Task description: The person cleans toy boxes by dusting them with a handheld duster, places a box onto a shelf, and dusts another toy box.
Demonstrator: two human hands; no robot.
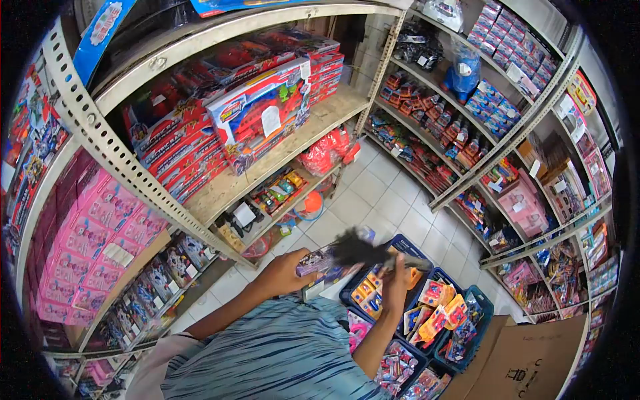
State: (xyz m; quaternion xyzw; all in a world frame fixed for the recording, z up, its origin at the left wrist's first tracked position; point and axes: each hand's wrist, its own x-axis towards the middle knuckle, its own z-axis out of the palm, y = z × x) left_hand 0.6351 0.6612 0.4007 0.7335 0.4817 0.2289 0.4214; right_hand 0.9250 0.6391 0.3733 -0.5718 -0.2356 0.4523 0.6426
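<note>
My left hand (pixel 291 275) is closed around a small purple box (pixel 315 262) in front of my body. My right hand (pixel 397 283) grips a black duster (pixel 360 249), whose bristly head is smeared by motion and lies over the right end of the box. Below my right hand stands a dark blue basket (pixel 350 297) with orange-and-yellow packs (pixel 368 293) in it. A pale sheet or card shows under the box, partly hidden.
Metal shelves (pixel 320 127) with red toy boxes (pixel 260 113) run along the left and back. Pink boxes (pixel 93 233) fill the near left shelf. More baskets (pixel 490 313) and a cardboard carton (pixel 533 357) stand at right. White floor tiles (pixel 380 177) lie between the shelves.
</note>
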